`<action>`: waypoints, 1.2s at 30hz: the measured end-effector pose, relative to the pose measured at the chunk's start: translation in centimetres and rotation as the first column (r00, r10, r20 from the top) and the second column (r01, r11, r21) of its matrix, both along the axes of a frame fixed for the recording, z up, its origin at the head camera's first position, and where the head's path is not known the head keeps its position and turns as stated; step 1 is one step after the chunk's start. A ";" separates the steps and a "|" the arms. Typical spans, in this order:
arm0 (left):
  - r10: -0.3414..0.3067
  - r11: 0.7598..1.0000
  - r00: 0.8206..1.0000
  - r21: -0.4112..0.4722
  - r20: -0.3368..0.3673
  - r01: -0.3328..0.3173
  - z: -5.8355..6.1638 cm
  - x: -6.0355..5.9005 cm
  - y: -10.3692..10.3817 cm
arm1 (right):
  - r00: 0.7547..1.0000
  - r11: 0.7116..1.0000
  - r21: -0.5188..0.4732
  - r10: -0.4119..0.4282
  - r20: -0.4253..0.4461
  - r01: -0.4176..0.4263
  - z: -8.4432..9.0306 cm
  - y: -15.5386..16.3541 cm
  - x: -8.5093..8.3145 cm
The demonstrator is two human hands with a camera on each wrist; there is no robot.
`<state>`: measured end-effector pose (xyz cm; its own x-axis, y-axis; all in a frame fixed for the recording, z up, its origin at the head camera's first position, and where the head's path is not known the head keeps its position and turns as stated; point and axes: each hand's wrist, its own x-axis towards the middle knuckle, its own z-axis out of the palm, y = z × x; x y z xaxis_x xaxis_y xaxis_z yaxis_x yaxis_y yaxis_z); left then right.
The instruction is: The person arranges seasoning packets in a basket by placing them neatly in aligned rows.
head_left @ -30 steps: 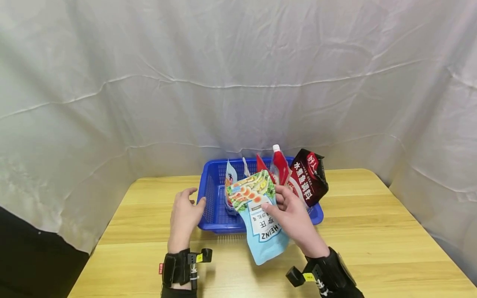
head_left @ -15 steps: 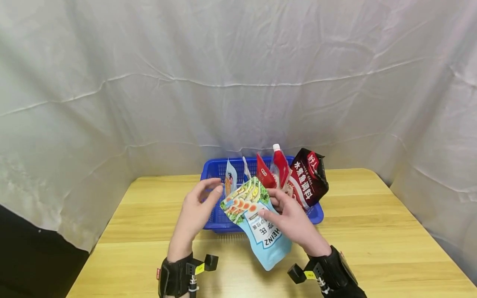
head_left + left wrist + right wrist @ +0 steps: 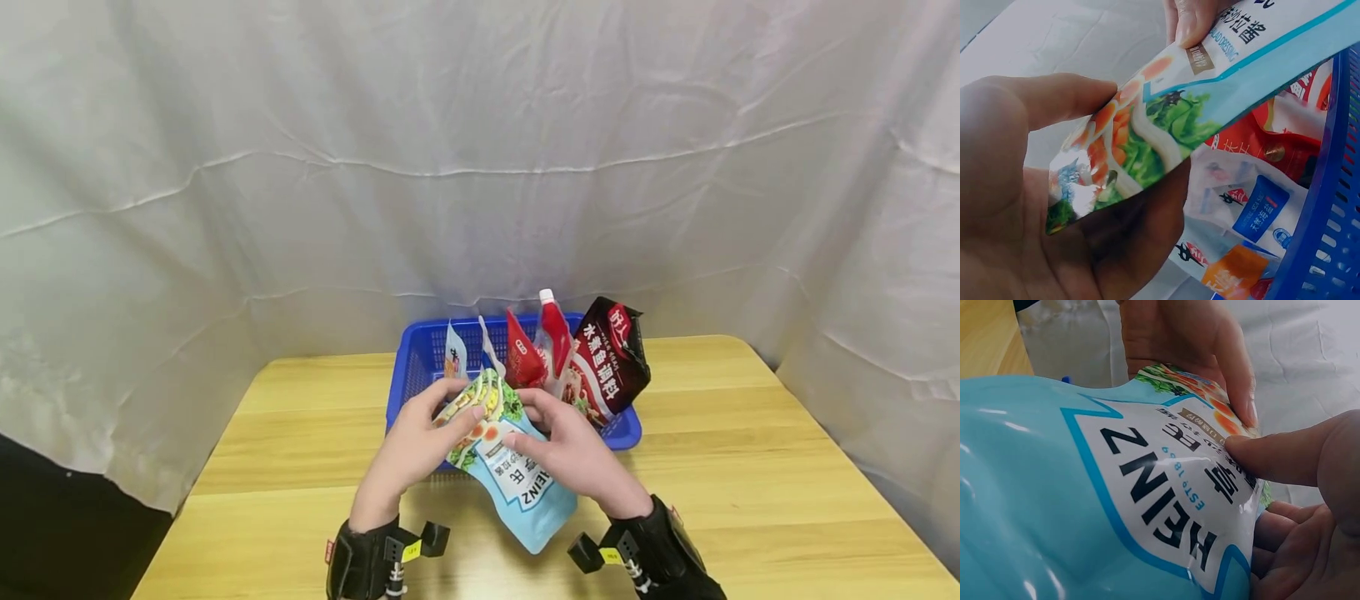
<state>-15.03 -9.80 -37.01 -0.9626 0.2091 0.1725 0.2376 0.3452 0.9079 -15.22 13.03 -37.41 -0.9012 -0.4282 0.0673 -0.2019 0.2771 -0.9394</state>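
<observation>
A light blue Heinz salad dressing pouch (image 3: 517, 475) is held in front of the basket, its printed salad end up and to the left. My left hand (image 3: 420, 433) grips that end, thumb on the front and fingers behind, as the left wrist view shows. On the other edge, my right hand (image 3: 573, 446) pinches the pouch with the thumb over the label (image 3: 1166, 481) and the fingers beneath. Behind the pouch stands a blue plastic basket (image 3: 401, 383), its near side partly hidden by the hands and pouch.
Inside the basket stand a red pouch with a white cap (image 3: 553, 333), a red packet (image 3: 522, 354), a white salt packet (image 3: 1244, 200) and a pale blue packet (image 3: 454, 354). A dark seasoning bag (image 3: 611, 358) leans over the right end. A grey-white curtain (image 3: 480, 208) hangs behind the table (image 3: 300, 450).
My left hand has moved right from beside the basket and taken hold of the pouch's printed end. My right hand keeps its grip, with the pouch slightly lower and further left.
</observation>
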 end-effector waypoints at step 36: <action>0.214 0.828 0.975 0.517 0.064 -0.216 1.5 0.8 -1.8 | 0.918 0.812 -0.454 -0.395 0.039 0.368 1.4 -0.4 1.2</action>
